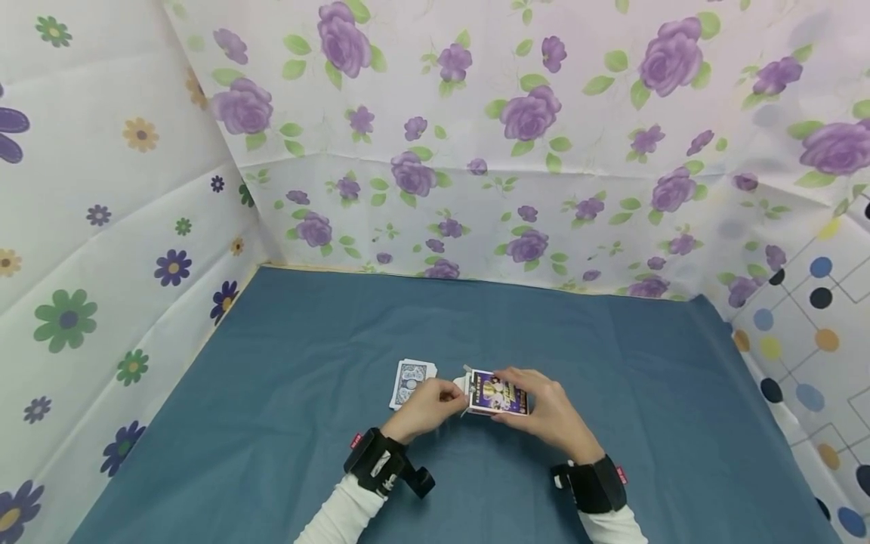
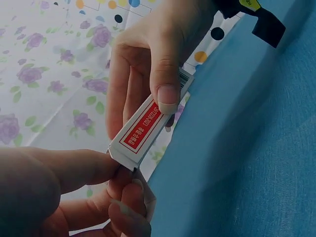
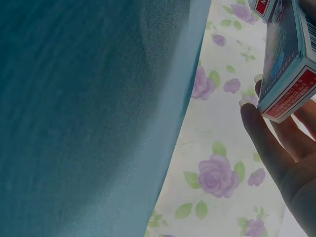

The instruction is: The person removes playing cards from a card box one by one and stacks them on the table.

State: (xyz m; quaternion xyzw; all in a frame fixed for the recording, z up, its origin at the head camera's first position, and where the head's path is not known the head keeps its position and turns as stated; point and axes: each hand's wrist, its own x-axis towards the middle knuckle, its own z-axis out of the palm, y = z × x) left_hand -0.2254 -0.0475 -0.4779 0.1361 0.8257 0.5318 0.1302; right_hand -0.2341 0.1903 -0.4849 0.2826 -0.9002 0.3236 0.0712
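A playing card box (image 1: 498, 393) with a dark purple printed face is held just above the cloth. My right hand (image 1: 552, 412) grips it by the right end, thumb on one side and fingers on the other. At the box's left end, where white flaps stand out, my left hand (image 1: 430, 408) pinches the edge with thumb and fingertips. A red label on the box's narrow side (image 2: 140, 131) shows in the left wrist view. Partly behind the left hand, a stack of playing cards (image 1: 411, 381) lies with its blue patterned back up. The box's inside is hidden.
A blue cloth (image 1: 326, 340) covers the table. Floral sheets (image 1: 442, 204) hang behind it, with flowered and dotted sheets at the left and right sides. Each wrist wears a black camera strap (image 1: 377, 462).
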